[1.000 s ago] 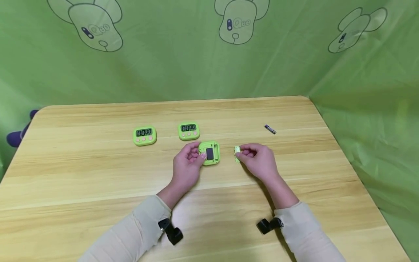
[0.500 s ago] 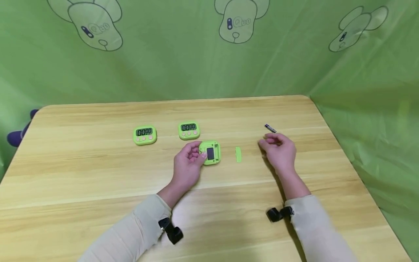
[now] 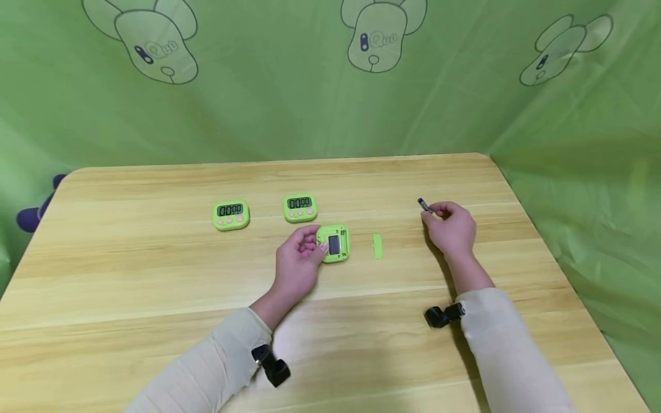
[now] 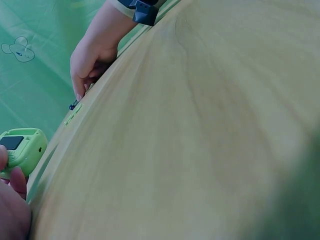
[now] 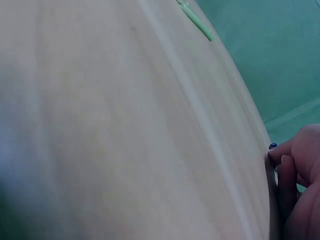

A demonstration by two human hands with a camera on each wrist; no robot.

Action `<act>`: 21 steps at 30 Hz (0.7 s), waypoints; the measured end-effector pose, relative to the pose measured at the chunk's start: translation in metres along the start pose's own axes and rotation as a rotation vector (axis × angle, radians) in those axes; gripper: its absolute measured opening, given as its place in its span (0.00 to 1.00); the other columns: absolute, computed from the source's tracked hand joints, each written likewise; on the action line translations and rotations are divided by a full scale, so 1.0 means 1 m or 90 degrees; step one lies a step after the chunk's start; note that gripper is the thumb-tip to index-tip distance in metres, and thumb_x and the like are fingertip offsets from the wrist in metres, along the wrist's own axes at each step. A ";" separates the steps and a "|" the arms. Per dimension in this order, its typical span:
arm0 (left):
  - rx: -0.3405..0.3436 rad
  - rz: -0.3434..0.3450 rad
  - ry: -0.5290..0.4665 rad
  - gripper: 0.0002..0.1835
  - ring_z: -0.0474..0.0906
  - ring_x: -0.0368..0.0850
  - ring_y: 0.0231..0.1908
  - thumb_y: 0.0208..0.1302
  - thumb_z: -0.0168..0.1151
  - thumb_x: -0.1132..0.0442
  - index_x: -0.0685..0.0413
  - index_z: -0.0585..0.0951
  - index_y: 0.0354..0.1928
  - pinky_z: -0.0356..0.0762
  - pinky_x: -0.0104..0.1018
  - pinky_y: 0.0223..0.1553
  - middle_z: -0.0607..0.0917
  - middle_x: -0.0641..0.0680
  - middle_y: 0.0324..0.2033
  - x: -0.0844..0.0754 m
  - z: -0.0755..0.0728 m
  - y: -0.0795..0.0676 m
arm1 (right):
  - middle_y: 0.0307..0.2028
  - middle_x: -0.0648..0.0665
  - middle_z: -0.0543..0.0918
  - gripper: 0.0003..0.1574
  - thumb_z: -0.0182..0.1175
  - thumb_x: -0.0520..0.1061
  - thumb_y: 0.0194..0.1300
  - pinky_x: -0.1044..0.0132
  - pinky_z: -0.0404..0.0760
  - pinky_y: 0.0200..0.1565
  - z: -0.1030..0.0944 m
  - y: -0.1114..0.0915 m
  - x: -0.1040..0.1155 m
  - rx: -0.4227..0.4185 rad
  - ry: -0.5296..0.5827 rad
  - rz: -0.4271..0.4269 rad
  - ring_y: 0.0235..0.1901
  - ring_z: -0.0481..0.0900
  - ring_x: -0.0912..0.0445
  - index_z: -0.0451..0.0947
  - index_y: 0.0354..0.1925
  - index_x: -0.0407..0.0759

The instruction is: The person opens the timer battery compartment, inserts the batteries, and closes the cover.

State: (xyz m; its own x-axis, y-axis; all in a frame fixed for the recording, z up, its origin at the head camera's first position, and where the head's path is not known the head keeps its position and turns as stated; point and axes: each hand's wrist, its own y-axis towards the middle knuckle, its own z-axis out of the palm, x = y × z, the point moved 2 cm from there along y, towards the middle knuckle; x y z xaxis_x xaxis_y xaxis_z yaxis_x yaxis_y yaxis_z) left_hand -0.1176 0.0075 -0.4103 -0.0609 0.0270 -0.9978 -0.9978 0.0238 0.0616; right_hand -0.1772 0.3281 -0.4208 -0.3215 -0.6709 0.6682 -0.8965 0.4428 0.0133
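Observation:
My left hand (image 3: 296, 264) holds a green digital timer (image 3: 339, 235) by its left side, thumb on the back. The timer's back faces up, with a dark rectangle and an uncovered battery slot along the right. In the left wrist view the timer (image 4: 30, 155) is tilted above the table. At the right, thumb and fingers of my right hand (image 3: 455, 229) pinch the near end of a small dark battery (image 3: 422, 203); its other end sticks out past the fingertips. Between the hands lies a thin green battery cover (image 3: 377, 246), also seen as a strip (image 5: 197, 22) in the right wrist view.
Two more green timers, one at the left (image 3: 230, 215) and one nearer the middle (image 3: 300, 208), stand face up showing zeros. The wooden table (image 3: 155, 275) ends at a green curtain (image 3: 268, 103) behind and to the right. A purple object (image 3: 28, 219) shows beyond the left edge.
My right hand has let go of the battery cover, leaving it on the table, and has moved right and away from me to grip the battery. The left hand keeps holding the timer.

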 end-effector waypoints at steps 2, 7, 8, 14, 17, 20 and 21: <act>0.001 0.003 -0.001 0.19 0.77 0.56 0.37 0.61 0.63 0.80 0.72 0.78 0.55 0.77 0.26 0.36 0.82 0.66 0.39 0.000 0.000 0.000 | 0.46 0.39 0.79 0.19 0.61 0.52 0.70 0.51 0.69 0.52 0.000 0.000 0.001 0.002 -0.012 -0.002 0.47 0.73 0.43 0.82 0.49 0.38; 0.005 0.010 -0.006 0.18 0.77 0.55 0.37 0.61 0.63 0.80 0.72 0.78 0.54 0.78 0.26 0.35 0.82 0.66 0.39 0.000 0.000 0.000 | 0.44 0.42 0.78 0.18 0.57 0.51 0.73 0.57 0.69 0.46 0.001 0.000 -0.001 0.001 0.014 0.007 0.43 0.72 0.47 0.79 0.50 0.38; 0.006 0.010 -0.006 0.18 0.77 0.54 0.37 0.61 0.63 0.80 0.72 0.78 0.54 0.78 0.26 0.35 0.82 0.66 0.39 0.000 0.000 0.000 | 0.43 0.43 0.78 0.18 0.58 0.50 0.73 0.60 0.71 0.45 0.001 0.000 -0.002 0.000 0.037 0.014 0.42 0.73 0.49 0.79 0.50 0.38; 0.007 0.010 -0.006 0.18 0.77 0.55 0.38 0.61 0.63 0.80 0.72 0.78 0.55 0.77 0.25 0.36 0.82 0.66 0.40 0.000 0.000 0.000 | 0.38 0.45 0.75 0.14 0.65 0.41 0.68 0.73 0.79 0.26 0.000 -0.002 -0.005 -0.003 0.308 0.067 0.32 0.75 0.57 0.78 0.49 0.35; 0.007 0.008 -0.006 0.18 0.77 0.56 0.38 0.61 0.63 0.80 0.72 0.78 0.55 0.77 0.25 0.36 0.82 0.67 0.40 0.000 0.000 0.000 | 0.37 0.45 0.75 0.16 0.67 0.35 0.64 0.73 0.80 0.27 -0.001 -0.004 -0.004 -0.017 0.424 0.074 0.32 0.75 0.57 0.77 0.49 0.32; 0.007 0.006 -0.007 0.19 0.77 0.56 0.38 0.61 0.63 0.80 0.72 0.78 0.55 0.77 0.25 0.36 0.83 0.66 0.40 0.000 0.000 0.000 | 0.37 0.43 0.75 0.17 0.66 0.31 0.64 0.71 0.83 0.34 -0.001 -0.006 -0.003 -0.028 0.518 0.063 0.34 0.77 0.57 0.74 0.49 0.28; 0.008 0.006 -0.009 0.19 0.77 0.56 0.38 0.61 0.63 0.80 0.72 0.78 0.55 0.78 0.25 0.36 0.83 0.66 0.40 0.000 0.000 0.000 | 0.37 0.42 0.74 0.16 0.65 0.31 0.65 0.69 0.84 0.36 -0.001 -0.008 -0.003 -0.025 0.544 0.056 0.34 0.78 0.57 0.73 0.49 0.28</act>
State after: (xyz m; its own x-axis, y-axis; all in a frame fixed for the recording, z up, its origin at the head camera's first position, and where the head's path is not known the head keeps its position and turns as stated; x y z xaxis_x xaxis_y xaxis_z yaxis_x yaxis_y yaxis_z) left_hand -0.1176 0.0073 -0.4105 -0.0704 0.0411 -0.9967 -0.9968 0.0353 0.0719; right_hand -0.1694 0.3268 -0.4223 -0.0354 0.0372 0.9987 -0.8628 0.5031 -0.0493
